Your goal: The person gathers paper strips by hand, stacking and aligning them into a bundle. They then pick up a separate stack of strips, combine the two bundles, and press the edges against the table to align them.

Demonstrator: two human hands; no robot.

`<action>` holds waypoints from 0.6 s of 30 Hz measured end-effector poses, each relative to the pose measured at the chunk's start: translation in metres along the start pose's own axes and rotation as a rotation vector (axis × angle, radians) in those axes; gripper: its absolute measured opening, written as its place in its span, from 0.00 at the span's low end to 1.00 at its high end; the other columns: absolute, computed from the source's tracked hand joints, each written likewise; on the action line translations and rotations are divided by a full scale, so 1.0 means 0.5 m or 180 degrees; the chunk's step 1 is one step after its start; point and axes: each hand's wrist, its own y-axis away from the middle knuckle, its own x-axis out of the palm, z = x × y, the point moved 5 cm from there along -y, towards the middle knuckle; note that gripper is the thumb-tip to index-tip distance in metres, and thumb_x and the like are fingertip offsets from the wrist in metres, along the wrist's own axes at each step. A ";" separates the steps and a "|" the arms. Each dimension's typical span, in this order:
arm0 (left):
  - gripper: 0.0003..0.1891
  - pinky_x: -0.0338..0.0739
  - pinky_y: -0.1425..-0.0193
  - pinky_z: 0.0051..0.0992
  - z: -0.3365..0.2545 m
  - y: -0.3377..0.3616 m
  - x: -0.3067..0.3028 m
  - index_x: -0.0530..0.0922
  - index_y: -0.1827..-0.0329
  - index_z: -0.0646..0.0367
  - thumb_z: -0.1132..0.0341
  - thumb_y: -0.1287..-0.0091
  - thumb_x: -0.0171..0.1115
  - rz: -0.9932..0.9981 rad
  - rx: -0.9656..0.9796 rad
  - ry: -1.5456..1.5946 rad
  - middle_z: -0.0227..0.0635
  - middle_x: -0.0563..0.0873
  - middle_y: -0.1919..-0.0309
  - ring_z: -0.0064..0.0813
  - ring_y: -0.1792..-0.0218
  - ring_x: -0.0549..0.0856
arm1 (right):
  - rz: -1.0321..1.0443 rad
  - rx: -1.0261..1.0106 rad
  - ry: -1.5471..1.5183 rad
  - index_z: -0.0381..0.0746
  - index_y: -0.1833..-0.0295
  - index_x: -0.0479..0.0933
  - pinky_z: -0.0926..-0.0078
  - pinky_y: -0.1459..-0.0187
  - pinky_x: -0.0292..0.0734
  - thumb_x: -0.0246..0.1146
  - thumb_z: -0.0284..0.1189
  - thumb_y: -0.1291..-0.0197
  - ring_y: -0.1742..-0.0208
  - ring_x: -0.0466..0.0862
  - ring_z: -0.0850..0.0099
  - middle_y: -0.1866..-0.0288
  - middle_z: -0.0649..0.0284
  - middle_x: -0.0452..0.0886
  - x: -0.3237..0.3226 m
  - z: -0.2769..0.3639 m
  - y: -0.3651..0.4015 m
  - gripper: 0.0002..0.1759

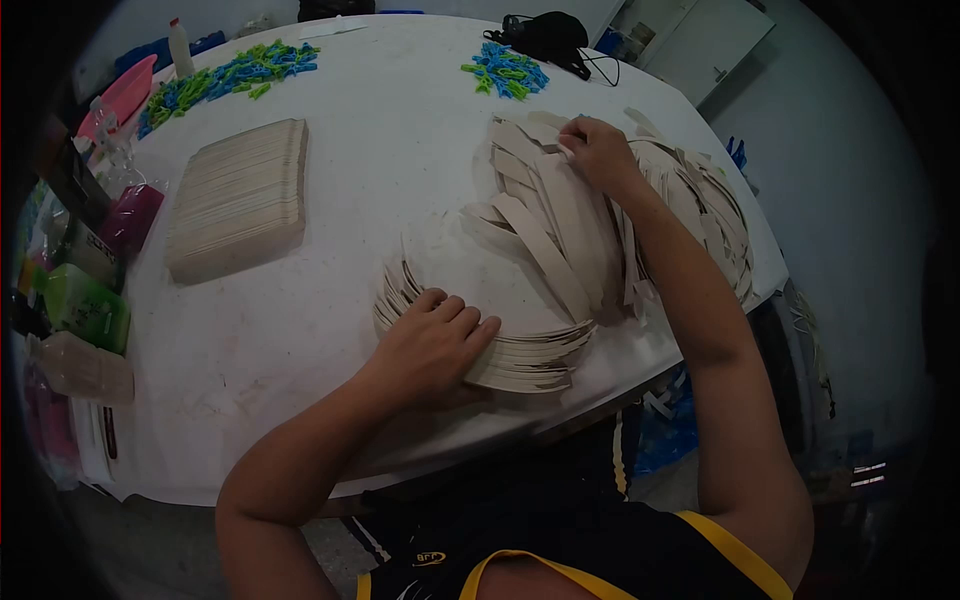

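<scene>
My left hand (432,345) is closed round a curved stack of beige strips (530,358) near the table's front edge, with strip ends fanning up on its left side. My right hand (598,155) pinches the far end of a strip at the top of a loose heap of beige strips (555,215). Beside that heap, partly behind my right forearm, lies another tangled pile of strips (705,205). A neat block of stacked beige pieces (240,195) sits on the left of the table.
Green and blue clips lie in a long heap (235,78) and a smaller heap (508,72) at the back. A black bag (550,38) is at the back right. Bottles, including a green one (88,308), and a pink basin (125,97) line the left edge of the white table (250,350).
</scene>
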 end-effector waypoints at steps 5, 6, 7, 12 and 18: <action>0.44 0.70 0.26 0.43 0.000 0.000 -0.002 0.77 0.33 0.60 0.41 0.47 0.81 0.0007 -0.0001 0.0021 0.39 0.84 0.48 0.41 0.43 0.83 | -0.0515 0.0255 -0.0379 0.34 0.51 0.87 0.73 0.55 0.81 0.70 0.33 0.29 0.63 0.86 0.73 0.63 0.58 0.89 -0.143 -0.013 0.139 0.11; 0.44 0.70 0.26 0.43 -0.001 0.001 -0.002 0.77 0.33 0.60 0.41 0.47 0.81 0.0009 0.0020 0.0029 0.39 0.84 0.48 0.41 0.43 0.83 | -0.0509 0.0341 -0.0527 0.33 0.52 0.86 0.74 0.57 0.80 0.70 0.32 0.29 0.64 0.84 0.76 0.64 0.62 0.88 -0.176 -0.039 0.194 0.12; 0.44 0.70 0.27 0.43 -0.001 0.001 -0.003 0.78 0.33 0.60 0.42 0.47 0.81 0.0001 -0.0006 0.0008 0.39 0.84 0.48 0.41 0.43 0.83 | -0.0441 0.0652 -0.0802 0.34 0.53 0.86 0.75 0.58 0.79 0.72 0.32 0.31 0.64 0.83 0.78 0.64 0.65 0.87 -0.207 -0.061 0.261 0.11; 0.44 0.71 0.27 0.43 -0.010 -0.004 -0.012 0.78 0.33 0.61 0.42 0.49 0.82 -0.0041 0.0091 0.0043 0.40 0.84 0.48 0.41 0.42 0.82 | 0.0361 0.2686 -0.2103 0.38 0.57 0.85 0.79 0.63 0.75 0.76 0.28 0.39 0.67 0.79 0.80 0.66 0.71 0.84 -0.285 -0.243 0.704 0.09; 0.45 0.71 0.27 0.44 -0.019 -0.014 -0.013 0.79 0.33 0.61 0.44 0.52 0.84 0.0049 -0.0004 -0.0079 0.41 0.85 0.47 0.43 0.42 0.82 | 0.2142 0.4624 -0.1756 0.42 0.43 0.88 0.65 0.46 0.84 0.75 0.31 0.39 0.49 0.88 0.65 0.46 0.62 0.89 -0.171 -0.375 1.413 0.18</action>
